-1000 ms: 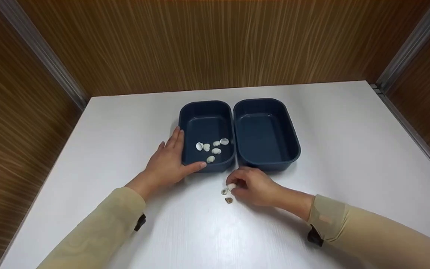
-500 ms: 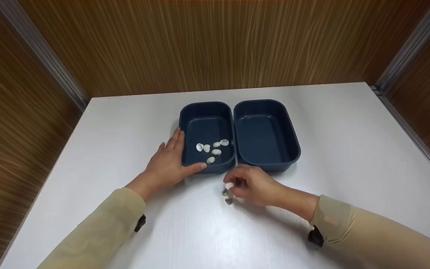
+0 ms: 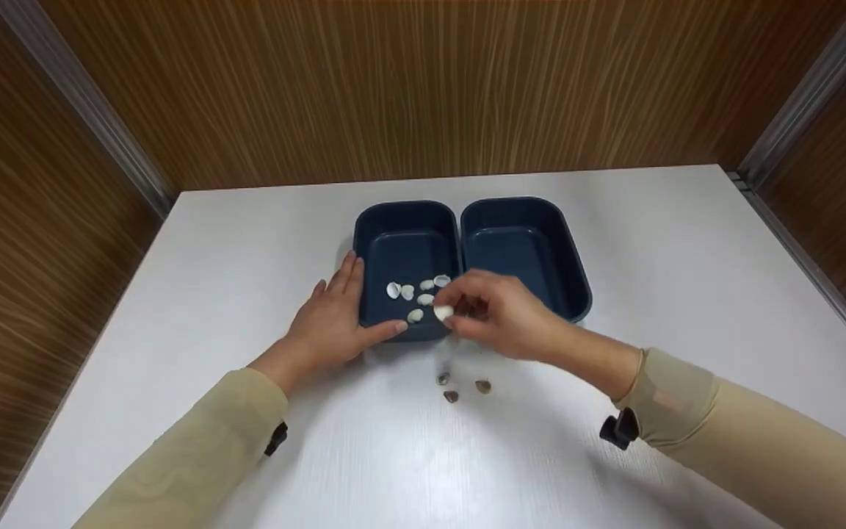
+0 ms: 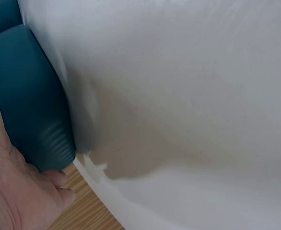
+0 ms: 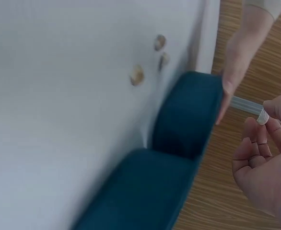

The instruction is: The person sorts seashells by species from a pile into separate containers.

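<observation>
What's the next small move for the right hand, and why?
Probably ease the held shell down into the left tray and let go: in the head view, the right hand pinches it over that tray's near end, where other white shells lie.

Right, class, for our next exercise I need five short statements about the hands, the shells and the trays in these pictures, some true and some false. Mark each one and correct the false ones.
1. The left tray and the right tray stand side by side on the table. True.
2. The right hand pinches a white shell. True.
3. The left hand is lifting a shell from the table. False: it rests against the left tray.
4. Three small dark shells lie on the table in front of the trays. True.
5. The loose white shells lie in the right tray. False: they lie in the left tray.
</observation>
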Available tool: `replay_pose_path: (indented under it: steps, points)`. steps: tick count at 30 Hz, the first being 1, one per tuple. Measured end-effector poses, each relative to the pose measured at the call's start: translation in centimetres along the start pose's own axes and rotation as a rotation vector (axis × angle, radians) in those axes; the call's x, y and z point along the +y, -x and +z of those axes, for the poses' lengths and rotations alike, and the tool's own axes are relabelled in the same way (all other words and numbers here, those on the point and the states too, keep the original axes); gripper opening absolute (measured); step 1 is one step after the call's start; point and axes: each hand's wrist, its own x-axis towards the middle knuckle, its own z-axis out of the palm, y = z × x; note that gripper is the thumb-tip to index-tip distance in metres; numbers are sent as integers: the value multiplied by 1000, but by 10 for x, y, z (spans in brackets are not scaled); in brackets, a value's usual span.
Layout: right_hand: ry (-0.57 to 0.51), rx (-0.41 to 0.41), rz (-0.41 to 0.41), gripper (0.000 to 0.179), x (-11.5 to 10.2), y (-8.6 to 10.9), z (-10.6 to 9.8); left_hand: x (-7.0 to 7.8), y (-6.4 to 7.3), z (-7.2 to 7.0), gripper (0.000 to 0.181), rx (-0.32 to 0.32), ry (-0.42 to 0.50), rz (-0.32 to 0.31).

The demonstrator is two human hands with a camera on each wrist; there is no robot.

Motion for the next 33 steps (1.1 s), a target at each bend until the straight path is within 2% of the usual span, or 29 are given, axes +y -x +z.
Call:
replay_pose_path:
  steps: [7, 17, 27, 33]
  points:
    - [17, 68, 11, 19, -6, -24, -22, 1, -3, 1, 132, 6, -1, -3]
    - [45, 41, 65, 21, -2, -48, -34, -2, -4, 3, 130, 6, 6, 3]
    - [109, 1, 74, 23, 17, -75, -19, -4, -2, 0, 133, -3, -9, -1]
    - [111, -7, 136, 22, 35, -81, -4, -2, -3, 0, 132, 0, -9, 6]
